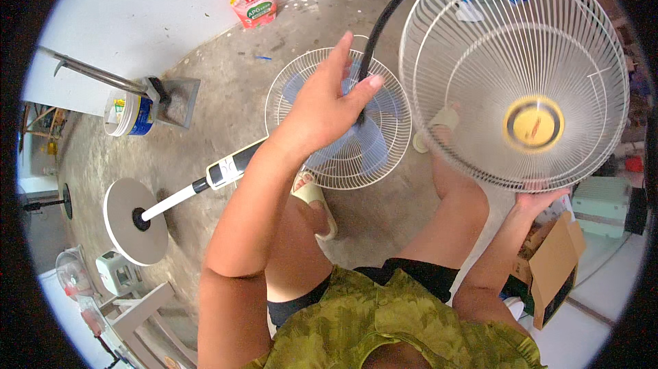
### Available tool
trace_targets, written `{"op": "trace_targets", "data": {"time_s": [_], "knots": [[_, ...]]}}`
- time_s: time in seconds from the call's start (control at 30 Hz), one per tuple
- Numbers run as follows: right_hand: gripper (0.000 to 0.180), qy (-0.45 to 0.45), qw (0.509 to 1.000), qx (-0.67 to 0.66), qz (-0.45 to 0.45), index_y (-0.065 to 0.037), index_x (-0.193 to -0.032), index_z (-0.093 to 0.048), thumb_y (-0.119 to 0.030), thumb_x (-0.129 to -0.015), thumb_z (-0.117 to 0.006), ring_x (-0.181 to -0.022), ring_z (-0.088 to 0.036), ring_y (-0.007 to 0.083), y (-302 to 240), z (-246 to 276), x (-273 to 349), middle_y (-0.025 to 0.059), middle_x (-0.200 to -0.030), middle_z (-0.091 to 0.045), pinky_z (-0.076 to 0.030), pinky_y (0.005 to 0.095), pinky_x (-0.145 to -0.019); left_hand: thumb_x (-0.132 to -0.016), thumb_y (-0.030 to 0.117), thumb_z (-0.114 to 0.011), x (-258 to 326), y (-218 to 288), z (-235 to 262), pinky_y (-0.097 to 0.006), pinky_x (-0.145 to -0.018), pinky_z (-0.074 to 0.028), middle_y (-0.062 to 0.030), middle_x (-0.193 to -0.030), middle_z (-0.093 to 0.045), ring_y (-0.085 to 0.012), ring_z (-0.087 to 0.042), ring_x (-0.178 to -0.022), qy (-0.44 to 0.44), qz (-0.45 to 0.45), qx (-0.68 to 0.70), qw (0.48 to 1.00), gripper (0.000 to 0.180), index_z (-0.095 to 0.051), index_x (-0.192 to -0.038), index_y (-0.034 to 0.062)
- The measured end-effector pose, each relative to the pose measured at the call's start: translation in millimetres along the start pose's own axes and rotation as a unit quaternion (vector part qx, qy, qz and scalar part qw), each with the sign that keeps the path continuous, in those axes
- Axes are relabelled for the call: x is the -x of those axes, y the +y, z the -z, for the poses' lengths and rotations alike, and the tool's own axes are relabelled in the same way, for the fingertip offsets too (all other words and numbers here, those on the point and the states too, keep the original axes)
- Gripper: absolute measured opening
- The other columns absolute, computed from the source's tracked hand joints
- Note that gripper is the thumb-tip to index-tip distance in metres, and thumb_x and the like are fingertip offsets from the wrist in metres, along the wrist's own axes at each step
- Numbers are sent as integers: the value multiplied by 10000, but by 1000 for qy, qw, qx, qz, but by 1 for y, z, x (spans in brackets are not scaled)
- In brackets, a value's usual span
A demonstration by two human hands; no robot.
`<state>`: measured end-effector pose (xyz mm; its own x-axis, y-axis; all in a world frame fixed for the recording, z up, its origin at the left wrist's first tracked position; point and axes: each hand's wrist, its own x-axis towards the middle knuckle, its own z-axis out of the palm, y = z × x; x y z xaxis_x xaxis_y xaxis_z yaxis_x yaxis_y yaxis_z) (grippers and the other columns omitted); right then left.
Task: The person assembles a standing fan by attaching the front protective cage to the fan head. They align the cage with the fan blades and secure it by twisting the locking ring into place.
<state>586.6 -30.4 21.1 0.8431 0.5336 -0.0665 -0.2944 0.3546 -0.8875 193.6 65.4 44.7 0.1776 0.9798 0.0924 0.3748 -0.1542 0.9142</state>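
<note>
A white pedestal fan lies across the floor, its round base (123, 232) at the left. Blue blades (373, 146) sit uncovered in the rear grille (308, 180). My right hand (540, 201) grips the lower rim of the white front fan grille (473, 115), raised at the right, with a yellow disc (533, 124) at its hub. A black curved strip (392, 12) runs from near the grille's top down toward the blades. My left hand (329, 105) is over the blades with fingers stretched and thumb apart, beside the strip; whether it touches the strip I cannot tell.
A red and yellow detergent pouch (253, 0) rests by the wall. To the left stand a white and blue bucket (129, 114) and a dustpan (179, 101). A white stool (140, 314) is at lower left. An open cardboard box (554, 266) is beside my right arm.
</note>
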Motion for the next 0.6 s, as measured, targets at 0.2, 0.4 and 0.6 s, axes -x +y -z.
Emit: {"op": "trace_targets", "data": {"time_s": [0.2, 0.4, 0.6], "knots": [[746, 26, 985, -8, 169, 10, -1393, -280, -536, -909, -434, -1287, -364, 302, -18, -67, -17, 137, -1438, -328, -321, 414, -1064, -891, 338, -567, 29, -18, -51, -389, -908, -445, -215, -1199, -548, -326, -557, -1079, -257, 36, -104, 960, 612, -345, -1366, 23], [435, 68, 910, 269, 308, 68, -859, -628, -366, -838, -663, -685, -551, 164, 28, -77, -60, 82, -818, -644, -467, 318, -643, -841, 279, -600, 56, -11, -135, -459, -922, -420, -196, -1262, -489, -319, -493, -1158, -522, -36, -351, 777, 607, -381, -1338, 7], [498, 58, 693, 573, 434, -25, -632, -627, -506, -707, -730, -450, -474, 204, 64, -47, -58, 62, -522, -563, -405, 336, -474, -802, 196, -598, 84, -21, -161, -447, -771, -447, -162, -1100, -564, -301, -578, -974, -485, -134, -399, 766, 493, -464, -1245, 24]]}}
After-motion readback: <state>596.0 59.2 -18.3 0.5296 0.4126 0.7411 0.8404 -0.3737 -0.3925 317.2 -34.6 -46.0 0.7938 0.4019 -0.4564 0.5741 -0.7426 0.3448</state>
